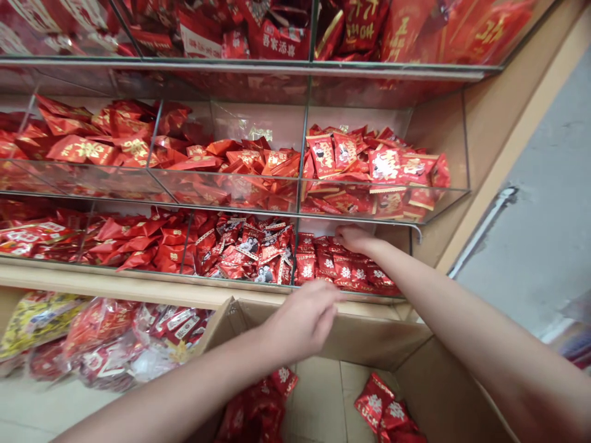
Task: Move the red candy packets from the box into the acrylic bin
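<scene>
My right hand [353, 239] reaches into the lowest right compartment, over the red candy packets [344, 267] lying there in rows. Its fingertips touch or nearly touch the packets at the back; whether it grips one is hidden. In front of the shelf edge, above the cardboard box [378, 335], hovers my left hand [307, 311], slightly blurred, with its fingers curled and angled towards the compartment. I cannot make out anything in it. Inside the box lie loose red packets [388, 409] of the same print on the right, and more red packets [258, 406] partly behind my left forearm.
Clear dividers split the shelves into compartments of red wrapped sweets [252, 246]. A transparent front panel [360, 200] overhangs the lowest row. Bagged goods [120, 338] lie left of the box. A wooden side panel [498, 160] and a grey wall [540, 191] bound the right.
</scene>
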`<state>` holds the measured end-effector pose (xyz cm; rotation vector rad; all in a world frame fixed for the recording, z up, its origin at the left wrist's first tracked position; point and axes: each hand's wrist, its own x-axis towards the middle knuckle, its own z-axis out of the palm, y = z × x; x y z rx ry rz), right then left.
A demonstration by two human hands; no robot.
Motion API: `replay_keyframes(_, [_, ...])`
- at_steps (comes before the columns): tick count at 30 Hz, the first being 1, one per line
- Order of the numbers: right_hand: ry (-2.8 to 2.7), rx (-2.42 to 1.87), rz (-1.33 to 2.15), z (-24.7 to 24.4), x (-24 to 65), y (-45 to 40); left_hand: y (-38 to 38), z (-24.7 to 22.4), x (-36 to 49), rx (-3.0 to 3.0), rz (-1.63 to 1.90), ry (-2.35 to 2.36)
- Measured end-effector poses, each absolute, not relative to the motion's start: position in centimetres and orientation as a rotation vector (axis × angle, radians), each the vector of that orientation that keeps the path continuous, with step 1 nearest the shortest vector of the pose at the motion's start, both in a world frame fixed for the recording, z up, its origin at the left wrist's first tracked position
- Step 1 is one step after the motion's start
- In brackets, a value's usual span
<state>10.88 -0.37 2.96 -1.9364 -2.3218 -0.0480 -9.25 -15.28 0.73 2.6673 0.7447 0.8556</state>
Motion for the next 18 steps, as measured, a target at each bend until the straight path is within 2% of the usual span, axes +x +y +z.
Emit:
replay_keyframes(2, [-2.323, -1.918, -0.034, 2.9, 11.0, -0.3, -13.0, 2.5, -7.3, 2.815, 0.866, 0.868])
replay_keyframes(4, [-2.318, -1.895, -0.017, 2.8, 11.1, -0.2, -10.3, 3.6, -5.1, 2.917, 0.697, 1.199])
replay_keyframes(7, [-2.300, -1.854, -0.021, 2.7, 11.2, 0.1, -6.2, 3.7, -2.5, 2.881, 0.586, 1.426])
replay_keyframes(12, [-2.259, -1.883, -0.029, 2.7, 11.2, 0.4, -2.5, 2.7, -1.0, 2.851, 0.342, 1.528])
replay_keyframes(18, [-2.160, -1.998, -0.062, 3.8, 11.6, 0.0, -1.9, 2.7, -0.6, 2.792, 0.206, 1.564])
